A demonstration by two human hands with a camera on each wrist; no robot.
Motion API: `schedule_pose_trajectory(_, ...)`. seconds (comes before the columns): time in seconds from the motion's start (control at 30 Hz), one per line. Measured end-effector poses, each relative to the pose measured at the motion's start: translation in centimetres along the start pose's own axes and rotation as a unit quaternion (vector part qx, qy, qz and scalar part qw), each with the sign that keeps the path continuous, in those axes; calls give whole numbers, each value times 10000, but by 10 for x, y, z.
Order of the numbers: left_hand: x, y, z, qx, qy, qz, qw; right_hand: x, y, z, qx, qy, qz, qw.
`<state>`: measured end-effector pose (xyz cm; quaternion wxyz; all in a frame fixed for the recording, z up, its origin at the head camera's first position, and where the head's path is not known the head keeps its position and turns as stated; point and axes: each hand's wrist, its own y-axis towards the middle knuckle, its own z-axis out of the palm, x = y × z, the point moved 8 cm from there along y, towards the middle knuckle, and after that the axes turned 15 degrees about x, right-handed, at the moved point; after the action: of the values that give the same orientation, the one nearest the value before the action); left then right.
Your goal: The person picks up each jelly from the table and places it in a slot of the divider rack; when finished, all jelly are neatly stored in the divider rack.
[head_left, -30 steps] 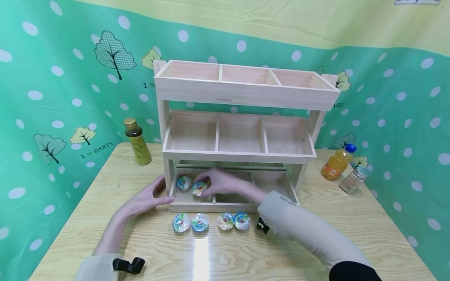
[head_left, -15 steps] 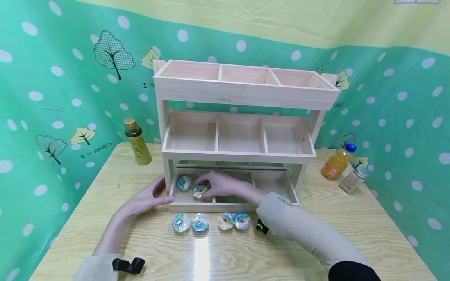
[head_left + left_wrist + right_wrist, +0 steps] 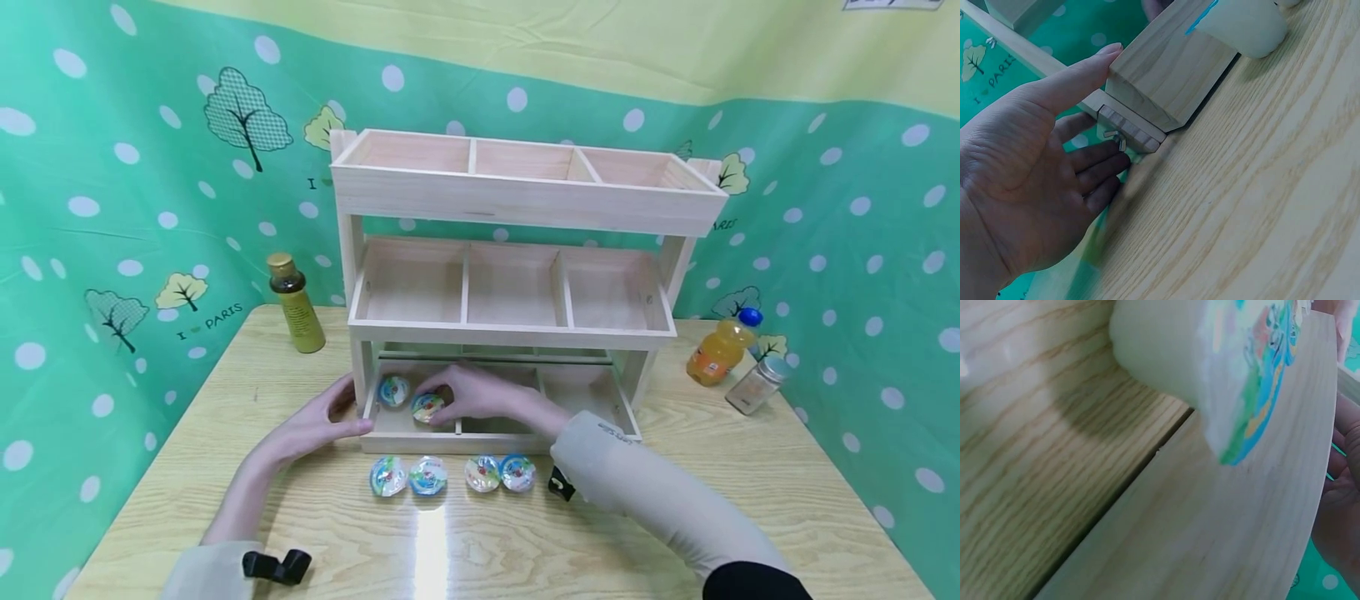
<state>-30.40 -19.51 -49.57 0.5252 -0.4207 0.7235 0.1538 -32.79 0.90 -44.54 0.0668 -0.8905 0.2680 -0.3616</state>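
A pale wooden three-tier rack point(image 3: 525, 337) stands at the table's back. Over the left compartment of its bottom tray, my right hand point(image 3: 480, 393) holds a jelly cup point(image 3: 424, 408) with a printed foil lid between thumb and fingers. Beside it in that compartment sits another jelly cup point(image 3: 393, 391). At the rack's left end is my left hand point(image 3: 315, 423); in the left wrist view its thumb point(image 3: 1088, 75) touches the tray's corner while the relaxed fingers lie by the rack's foot point(image 3: 1132, 128). In the right wrist view, the tray front hides what my right hand point(image 3: 1344, 481) holds.
Several jelly cups point(image 3: 427, 476) stand in a row on the table in front of the rack. A brown, gold-capped bottle point(image 3: 297, 308) is at the back left. An orange drink bottle point(image 3: 716, 350) and a glass jar point(image 3: 754, 386) stand at the right.
Both hands and the jelly cups stay practically in place. The head view shifts very slightly.
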Motion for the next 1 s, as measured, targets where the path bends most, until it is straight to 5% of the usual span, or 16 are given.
schedule_pose_trajectory(0.27,0,0,0,3,-45,22,10000,-3,-12,-6,-229,383,142,9989)
schedule_pose_trajectory(0.5,0,-1,-1,-2,-48,5,10000,-4,-34,-15,-857,690,208,9937)
schedule_pose_trajectory(1.0,1,1,0,-1,-14,57,10000,-9,-90,-10,-1815,1363,-285,9735)
